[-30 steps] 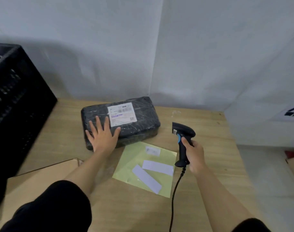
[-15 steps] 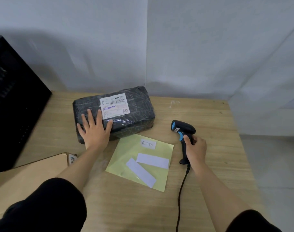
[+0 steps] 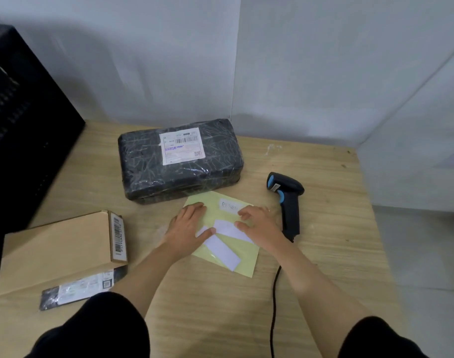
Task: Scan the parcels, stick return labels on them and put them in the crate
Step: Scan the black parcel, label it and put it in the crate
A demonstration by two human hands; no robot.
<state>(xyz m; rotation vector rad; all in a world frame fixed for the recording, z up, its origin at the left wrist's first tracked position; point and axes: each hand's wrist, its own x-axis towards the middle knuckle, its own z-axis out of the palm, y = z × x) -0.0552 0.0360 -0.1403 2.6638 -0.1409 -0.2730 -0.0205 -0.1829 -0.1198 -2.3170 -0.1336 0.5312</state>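
While both hands, left point(image 3: 188, 229) and right point(image 3: 259, 228), rest open on one yellow label sheet point(image 3: 244, 259), worktop point(image 3: 324, 228) holds three parcels, one scanner point(image 3: 287, 202), one crate point(image 3: 19, 140).

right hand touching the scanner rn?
Apart. The head view shows the right hand resting on the yellow label sheet, with a strip of bare table between it and the scanner lying alone.

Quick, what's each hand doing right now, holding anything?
Left hand: open, flat on the yellow label sheet, holding nothing.
Right hand: fingers on a white label; grip cannot be told.
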